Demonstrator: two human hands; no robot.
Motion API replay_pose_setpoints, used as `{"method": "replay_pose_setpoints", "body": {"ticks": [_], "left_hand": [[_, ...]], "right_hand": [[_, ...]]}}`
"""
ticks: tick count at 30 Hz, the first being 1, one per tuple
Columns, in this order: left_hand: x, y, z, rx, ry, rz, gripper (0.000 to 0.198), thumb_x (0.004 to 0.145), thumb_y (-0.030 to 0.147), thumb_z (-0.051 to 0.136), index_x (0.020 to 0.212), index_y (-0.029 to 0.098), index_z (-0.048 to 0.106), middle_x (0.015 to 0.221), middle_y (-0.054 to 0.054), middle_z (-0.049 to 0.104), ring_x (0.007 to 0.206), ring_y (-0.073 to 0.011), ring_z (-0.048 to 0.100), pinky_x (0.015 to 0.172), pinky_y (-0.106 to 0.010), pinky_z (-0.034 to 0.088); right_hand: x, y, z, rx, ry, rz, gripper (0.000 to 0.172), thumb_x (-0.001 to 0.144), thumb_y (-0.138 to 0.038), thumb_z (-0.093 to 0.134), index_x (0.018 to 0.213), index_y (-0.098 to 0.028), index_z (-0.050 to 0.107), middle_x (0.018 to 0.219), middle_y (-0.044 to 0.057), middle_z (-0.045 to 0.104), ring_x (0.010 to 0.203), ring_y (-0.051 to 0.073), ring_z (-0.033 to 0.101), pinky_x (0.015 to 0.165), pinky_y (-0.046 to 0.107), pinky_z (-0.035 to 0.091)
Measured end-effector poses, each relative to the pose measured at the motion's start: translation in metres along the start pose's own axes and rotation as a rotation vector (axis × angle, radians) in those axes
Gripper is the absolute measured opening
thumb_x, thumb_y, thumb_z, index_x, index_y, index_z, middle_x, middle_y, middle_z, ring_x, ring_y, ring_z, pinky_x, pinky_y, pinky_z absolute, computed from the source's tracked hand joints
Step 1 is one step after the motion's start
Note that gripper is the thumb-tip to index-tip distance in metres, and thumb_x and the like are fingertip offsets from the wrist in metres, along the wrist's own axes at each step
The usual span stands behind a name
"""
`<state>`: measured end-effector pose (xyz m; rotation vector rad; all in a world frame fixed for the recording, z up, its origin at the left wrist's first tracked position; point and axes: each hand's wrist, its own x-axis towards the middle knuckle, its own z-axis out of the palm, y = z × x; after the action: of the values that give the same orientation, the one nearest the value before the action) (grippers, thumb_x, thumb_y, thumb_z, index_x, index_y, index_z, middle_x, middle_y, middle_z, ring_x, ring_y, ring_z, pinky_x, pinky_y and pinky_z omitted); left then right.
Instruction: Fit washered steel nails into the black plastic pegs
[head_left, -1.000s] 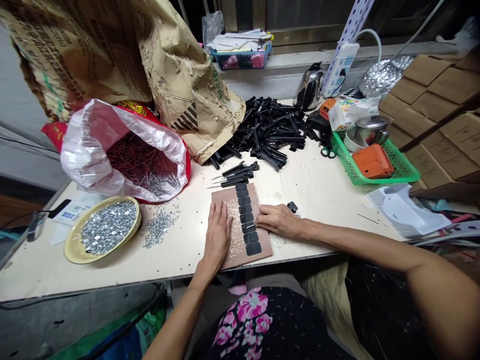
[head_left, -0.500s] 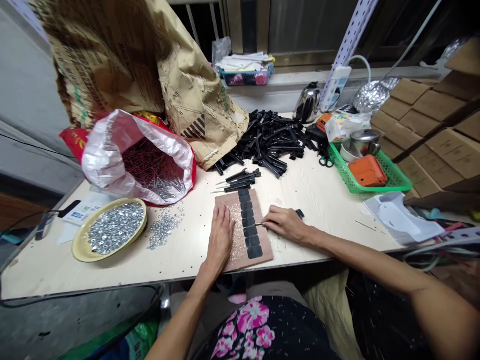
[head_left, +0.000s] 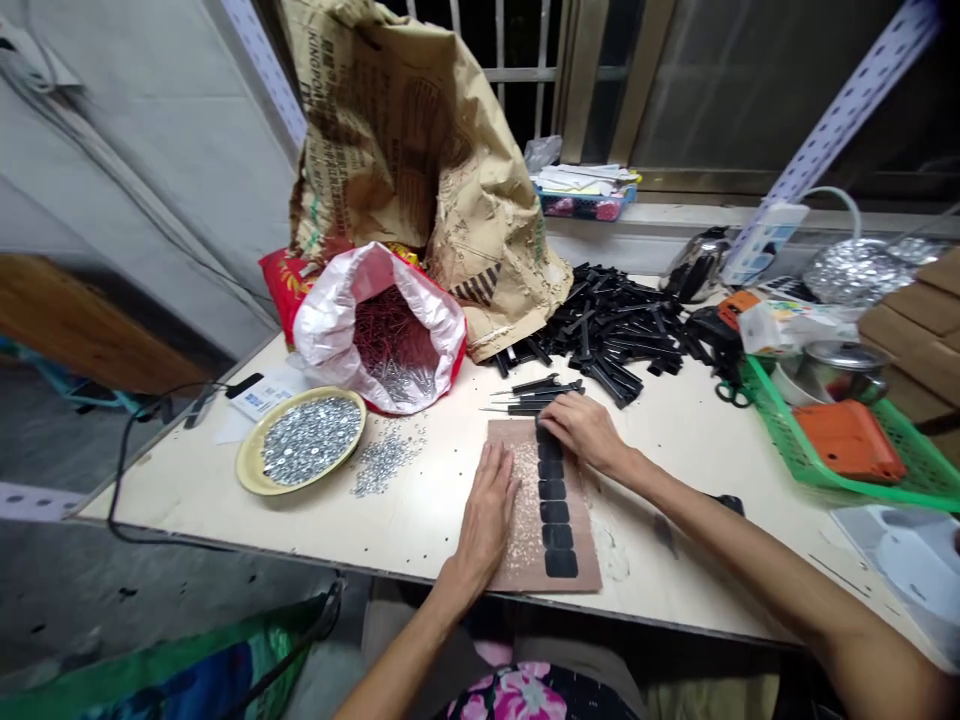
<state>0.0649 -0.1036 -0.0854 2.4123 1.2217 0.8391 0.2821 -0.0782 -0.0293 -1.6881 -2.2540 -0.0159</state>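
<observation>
A brown board [head_left: 581,560] lies on the table's near edge with a row of black plastic pieces [head_left: 553,510] down its middle and small silver bits scattered on its left part. My left hand [head_left: 487,515] rests flat on the board's left side, fingers stretched out. My right hand [head_left: 581,432] sits at the far end of the row, fingers curled down onto the top black pieces. A few black pieces with metal pins [head_left: 536,392] lie just beyond the board.
A heap of black plastic parts [head_left: 615,325] lies behind. A plastic bag of pins [head_left: 386,335], a yellow dish of silver nuts [head_left: 304,452], loose nuts [head_left: 382,465] and a brown paper sack [head_left: 420,160] stand left. A green basket [head_left: 851,460] is right.
The camera has swung left and up. My right hand has moved from the middle of the row to its far end. My left hand stays flat on the board.
</observation>
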Motion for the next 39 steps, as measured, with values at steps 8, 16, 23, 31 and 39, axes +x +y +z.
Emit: {"method": "replay_pose_setpoints", "body": {"ticks": [8, 16, 23, 31, 39], "left_hand": [[0.008, -0.059, -0.082, 0.306, 0.226, -0.259, 0.028, 0.091, 0.027, 0.045, 0.104, 0.015, 0.068, 0.093, -0.010, 0.064, 0.089, -0.0257, 0.052, 0.081, -0.040, 0.046], [0.048, -0.094, -0.079, 0.523, 0.011, -0.323, 0.033, 0.089, 0.027, 0.040, 0.090, 0.017, 0.072, 0.088, -0.014, 0.062, 0.086, -0.0305, 0.047, 0.073, -0.041, 0.037], [0.060, -0.096, -0.070, 0.622, -0.089, -0.334, 0.029, 0.087, 0.021, 0.041, 0.084, 0.015, 0.070, 0.095, -0.016, 0.063, 0.094, -0.0306, 0.048, 0.073, -0.041, 0.037], [0.068, -0.074, -0.080, -0.093, 0.138, -0.474, 0.018, 0.081, 0.030, 0.054, 0.079, 0.015, 0.064, 0.082, -0.009, 0.063, 0.080, -0.0219, 0.055, 0.074, -0.037, 0.044], [0.068, -0.008, -0.080, -1.225, 0.136, -0.742, 0.031, 0.060, 0.033, 0.079, 0.076, 0.012, 0.064, 0.071, -0.001, 0.063, 0.057, -0.0075, 0.055, 0.059, -0.024, 0.050]], "right_hand": [[0.084, -0.018, 0.055, -0.120, -0.244, -0.059, 0.024, 0.092, -0.034, 0.047, 0.087, -0.020, 0.066, 0.093, 0.007, 0.063, 0.089, 0.020, 0.053, 0.072, 0.029, 0.035], [0.071, -0.017, 0.041, -0.086, -0.033, -0.076, 0.024, 0.095, -0.026, 0.040, 0.096, -0.018, 0.063, 0.091, 0.008, 0.063, 0.088, 0.020, 0.053, 0.074, 0.029, 0.037], [0.054, -0.021, 0.022, 0.240, 0.184, -0.124, 0.026, 0.095, -0.022, 0.038, 0.110, -0.019, 0.059, 0.097, 0.007, 0.058, 0.084, 0.016, 0.057, 0.071, 0.026, 0.044], [0.034, -0.053, 0.008, 0.471, 0.242, -0.029, 0.023, 0.092, -0.020, 0.046, 0.107, -0.021, 0.063, 0.096, 0.004, 0.061, 0.086, 0.015, 0.059, 0.075, 0.025, 0.046], [0.016, -0.070, -0.012, 0.348, 0.259, -0.064, 0.024, 0.096, -0.029, 0.045, 0.105, -0.022, 0.065, 0.093, 0.003, 0.063, 0.083, 0.013, 0.059, 0.071, 0.023, 0.043]]}}
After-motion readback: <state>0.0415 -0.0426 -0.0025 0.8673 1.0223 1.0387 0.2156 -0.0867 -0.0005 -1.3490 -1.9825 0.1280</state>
